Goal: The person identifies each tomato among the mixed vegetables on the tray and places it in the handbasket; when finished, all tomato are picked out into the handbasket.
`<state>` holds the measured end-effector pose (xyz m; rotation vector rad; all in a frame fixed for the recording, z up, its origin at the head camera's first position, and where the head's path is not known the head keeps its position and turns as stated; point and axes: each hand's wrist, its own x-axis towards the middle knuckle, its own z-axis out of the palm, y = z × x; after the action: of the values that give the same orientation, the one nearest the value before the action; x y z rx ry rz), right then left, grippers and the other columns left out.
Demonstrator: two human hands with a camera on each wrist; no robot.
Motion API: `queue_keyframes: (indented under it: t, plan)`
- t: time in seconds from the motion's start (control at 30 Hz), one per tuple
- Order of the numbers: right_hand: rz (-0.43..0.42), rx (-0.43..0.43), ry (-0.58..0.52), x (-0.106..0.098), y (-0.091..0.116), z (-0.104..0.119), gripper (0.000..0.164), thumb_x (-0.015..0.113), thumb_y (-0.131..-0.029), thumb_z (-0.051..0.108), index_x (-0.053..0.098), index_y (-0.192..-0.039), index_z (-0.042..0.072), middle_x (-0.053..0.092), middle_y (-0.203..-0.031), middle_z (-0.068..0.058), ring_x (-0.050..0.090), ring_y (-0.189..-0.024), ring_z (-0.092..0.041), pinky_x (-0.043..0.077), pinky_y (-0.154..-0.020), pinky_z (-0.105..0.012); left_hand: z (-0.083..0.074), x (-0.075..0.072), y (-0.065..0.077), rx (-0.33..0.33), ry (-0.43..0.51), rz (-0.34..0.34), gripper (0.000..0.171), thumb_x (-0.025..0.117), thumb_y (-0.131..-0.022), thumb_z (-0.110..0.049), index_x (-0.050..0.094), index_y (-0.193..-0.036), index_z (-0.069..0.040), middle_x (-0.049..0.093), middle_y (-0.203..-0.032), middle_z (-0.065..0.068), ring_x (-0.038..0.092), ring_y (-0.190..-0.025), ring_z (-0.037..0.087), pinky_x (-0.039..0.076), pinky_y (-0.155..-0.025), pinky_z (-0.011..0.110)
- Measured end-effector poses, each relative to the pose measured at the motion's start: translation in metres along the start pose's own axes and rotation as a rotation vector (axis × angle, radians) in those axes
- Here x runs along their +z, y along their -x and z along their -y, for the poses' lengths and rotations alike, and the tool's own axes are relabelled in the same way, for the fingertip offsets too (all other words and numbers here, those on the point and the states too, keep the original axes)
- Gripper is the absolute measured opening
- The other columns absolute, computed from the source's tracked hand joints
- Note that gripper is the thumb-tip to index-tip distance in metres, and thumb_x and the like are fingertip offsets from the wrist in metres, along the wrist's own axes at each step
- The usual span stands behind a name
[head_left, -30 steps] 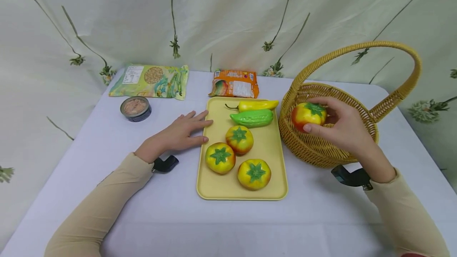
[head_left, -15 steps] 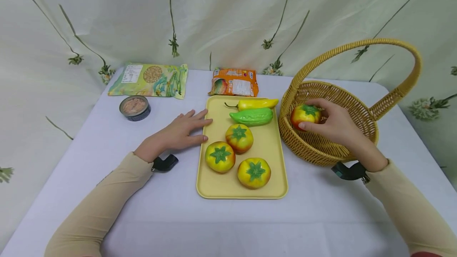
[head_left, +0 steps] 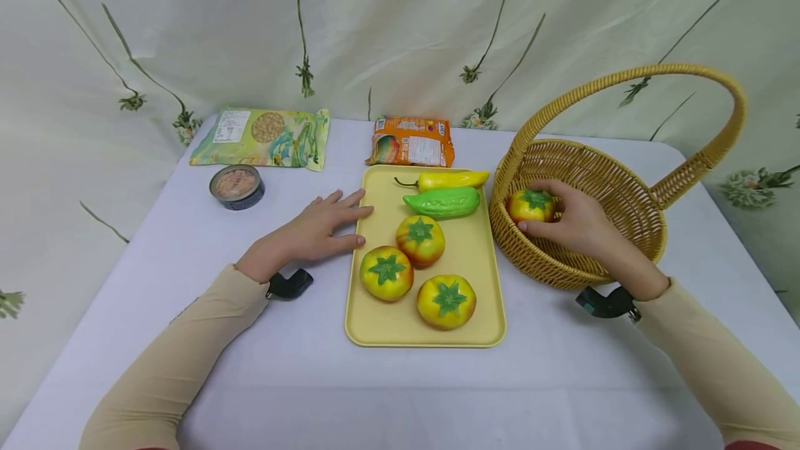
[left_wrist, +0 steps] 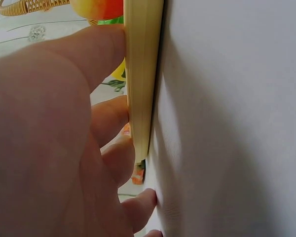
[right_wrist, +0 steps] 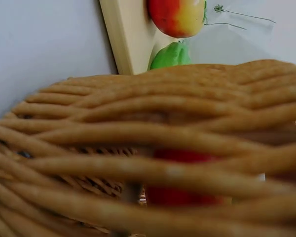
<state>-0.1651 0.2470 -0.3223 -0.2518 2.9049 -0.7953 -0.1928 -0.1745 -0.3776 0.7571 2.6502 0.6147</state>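
My right hand (head_left: 578, 223) reaches into a wicker basket (head_left: 550, 273) and grips a yellow-red tomato (head_left: 530, 207) with a green star-shaped top, thumb on the near side and fingers over the far side. In the right wrist view the basket's weave (right_wrist: 163, 128) covers most of the scene, and red shows through its gaps. Spread fingers of my left hand (head_left: 319, 229) touch the left edge of a yellow tray (head_left: 425, 337). On that tray lie a yellow pepper (head_left: 453, 180), a green pepper (head_left: 442, 203) and three similar tomatoes (head_left: 446, 301).
An open tin (head_left: 237, 187) stands to the left of the tray. Behind it lies a green-yellow food packet (head_left: 262, 139), and an orange packet (head_left: 410, 142) sits just beyond the tray's far edge. The basket's tall arched handle (head_left: 631, 78) rises over the right side.
My right hand has lowered the tomato deeper into the basket, moving slightly left. My left hand has stayed at the tray's edge.
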Motion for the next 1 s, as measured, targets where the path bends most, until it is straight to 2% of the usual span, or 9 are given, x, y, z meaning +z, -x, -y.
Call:
queue_keyframes:
  t: [0.1,0.37,0.57,0.63,0.87,1.0]
  plan:
    - [0.011,-0.015,-0.001,0.0004,-0.0007,-0.0017,0.068,0.079,-0.089,0.035,0.050,-0.144,0.006,0.059,-0.127,-0.027,0.062,-0.104,-0.041,0.056,-0.082,-0.042,0.0004,0.0000,-0.0002,0.003,-0.005,0.000,0.063,0.061,-0.100,-0.043,0.045,-0.155,-0.016,0.019,-0.171,0.013,0.009,-0.156,0.053,0.004,-0.122,0.073]
    - [0.034,-0.040,-0.036,0.0030,-0.0024,-0.0052,0.063,0.077,-0.091,0.027,0.051,-0.143,0.005,0.058,-0.132,-0.027,0.064,-0.110,-0.046,0.058,-0.085,-0.048,0.0001,-0.0006,0.0003,0.007,-0.006,-0.002,0.063,0.061,-0.100,-0.042,0.045,-0.155,-0.016,0.019,-0.171,0.014,0.009,-0.155,0.054,0.004,-0.122,0.074]
    - [0.061,-0.026,-0.039,0.0041,-0.0031,-0.0060,0.061,0.076,-0.092,0.024,0.050,-0.144,0.006,0.061,-0.126,-0.025,0.063,-0.101,-0.037,0.053,-0.075,-0.034,-0.0007,-0.0011,0.0001,0.010,-0.009,-0.002,0.063,0.061,-0.100,-0.042,0.045,-0.155,-0.015,0.019,-0.171,0.014,0.009,-0.155,0.054,0.004,-0.121,0.074]
    - [0.072,-0.018,-0.036,0.0042,-0.0031,-0.0058,0.061,0.075,-0.092,0.024,0.050,-0.145,0.005,0.061,-0.126,-0.026,0.062,-0.100,-0.036,0.052,-0.075,-0.033,-0.0001,-0.0010,-0.0004,0.012,-0.010,-0.002,0.063,0.061,-0.100,-0.042,0.045,-0.155,-0.015,0.019,-0.171,0.015,0.009,-0.155,0.054,0.004,-0.121,0.075]
    - [0.096,-0.001,-0.042,0.0036,-0.0032,-0.0062,0.069,0.074,-0.093,0.023,0.042,-0.150,0.003,0.056,-0.134,-0.030,0.062,-0.113,-0.045,0.057,-0.086,-0.045,0.0014,-0.0007,-0.0014,0.016,-0.005,-0.003,0.064,0.061,-0.100,-0.043,0.045,-0.155,-0.015,0.018,-0.171,0.014,0.009,-0.156,0.054,0.004,-0.122,0.074]
    - [0.105,0.011,-0.044,0.0030,-0.0028,-0.0064,0.073,0.074,-0.093,0.023,0.038,-0.153,0.003,0.055,-0.136,-0.031,0.061,-0.115,-0.047,0.058,-0.088,-0.047,0.0020,-0.0004,-0.0015,0.016,-0.004,-0.002,0.064,0.061,-0.100,-0.043,0.045,-0.155,-0.015,0.018,-0.171,0.014,0.009,-0.156,0.053,0.004,-0.122,0.074]
